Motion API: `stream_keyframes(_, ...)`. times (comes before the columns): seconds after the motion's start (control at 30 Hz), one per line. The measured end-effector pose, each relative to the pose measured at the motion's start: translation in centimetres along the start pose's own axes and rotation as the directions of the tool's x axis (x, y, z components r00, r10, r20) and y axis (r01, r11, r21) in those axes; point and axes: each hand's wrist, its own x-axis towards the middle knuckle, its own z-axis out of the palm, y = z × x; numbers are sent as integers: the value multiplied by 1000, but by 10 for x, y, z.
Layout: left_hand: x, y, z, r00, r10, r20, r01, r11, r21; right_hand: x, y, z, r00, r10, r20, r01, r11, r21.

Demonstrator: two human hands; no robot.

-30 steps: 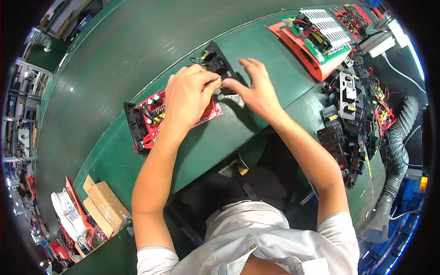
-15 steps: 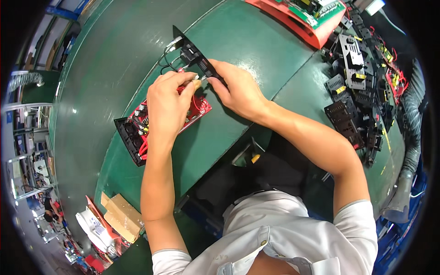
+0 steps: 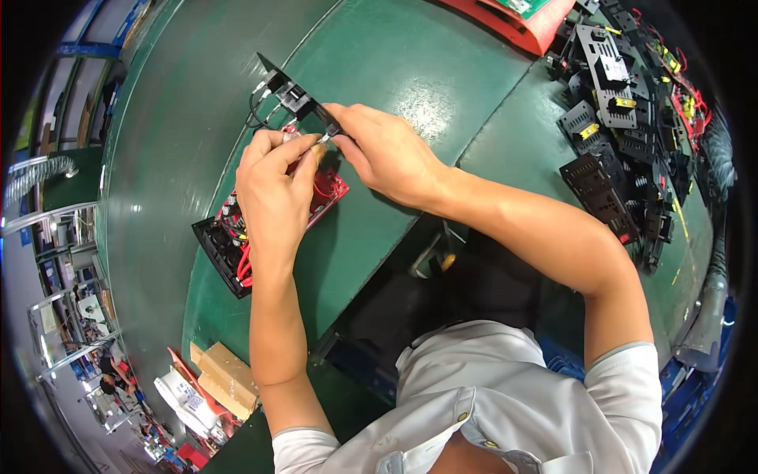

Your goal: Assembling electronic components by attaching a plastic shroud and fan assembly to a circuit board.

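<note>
A black end panel [image 3: 294, 99] with sockets on its back stands tilted above the bench, and my right hand [image 3: 391, 154] grips its near end between thumb and fingers. Thin black wires [image 3: 254, 107] with clear-sleeved ends run from its back. My left hand [image 3: 275, 186] is pinched at the panel's near end, closed on a small wire terminal [image 3: 323, 139] whose metal tip touches or nearly touches the panel. Below, partly hidden by my left hand, lies a red circuit board [image 3: 330, 193] with red wires. Another black panel [image 3: 223, 257] is at its left end.
Black panels and metal plates [image 3: 608, 79] are piled at the right, with a grey flexible duct [image 3: 707, 316] beyond. An orange-red tray [image 3: 521, 28] with a green board sits at the far edge. Cardboard pieces [image 3: 225, 375] lie at lower left. A seam crosses the green bench [image 3: 442, 71].
The view has shifted slightly, so both hands and the panel appear farther left. My left fingertips stay pinched at the panel's near end, and my right hand keeps its grip.
</note>
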Motion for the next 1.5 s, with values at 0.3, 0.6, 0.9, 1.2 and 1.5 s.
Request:
stream_keyframes(0.3,1,-8,5,998,63,-14,-64,994,-93,0,-1,1,999,34,4,-34,999,-1)
stream_keyframes(0.6,2,-8,4,986,161,-38,-159,986,41,0,-1,-3,994,76,76,-78,996,30)
stream_keyframes(0.9,2,-7,3,983,182,-14,-182,983,-39,-4,-14,0,998,25,62,-23,999,-35)
stream_keyframes(1.2,4,-9,-12,987,154,51,-154,988,-4,-2,-8,2,995,69,71,-74,995,71)
stream_keyframes(1.5,10,-32,-85,994,-83,67,97,968,-231,5,-12,-8,971,212,113,-204,976,-72)
